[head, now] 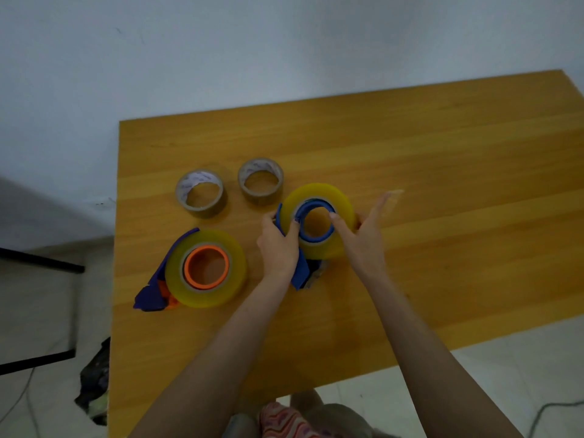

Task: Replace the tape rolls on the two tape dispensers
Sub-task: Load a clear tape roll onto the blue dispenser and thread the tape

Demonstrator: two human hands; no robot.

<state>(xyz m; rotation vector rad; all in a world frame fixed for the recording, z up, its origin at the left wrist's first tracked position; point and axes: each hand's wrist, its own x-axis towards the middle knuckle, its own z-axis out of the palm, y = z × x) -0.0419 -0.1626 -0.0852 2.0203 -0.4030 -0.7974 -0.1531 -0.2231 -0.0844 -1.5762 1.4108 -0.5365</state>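
A blue tape dispenser (300, 273) lies on the wooden table (442, 184) with a thick yellowish tape roll (343, 213) on its blue hub. My left hand (278, 245) grips the dispenser's left side, thumb on the roll's inner rim. My right hand (363, 235) holds the roll from the right, index finger on the hub edge, and a loose strip of clear tape (392, 200) trails past the fingertips. To the left lies a second blue dispenser (151, 295) with an orange hub (207, 267) and another thick yellowish roll (205, 268). Two thin brown tape rolls (200, 192) (260, 181) lie behind.
The table's left edge runs down beside the second dispenser, and its front edge is near my body. A black metal frame (41, 263) and a dark bag (94, 384) sit on the floor at the left. A pale wall stands behind the table.
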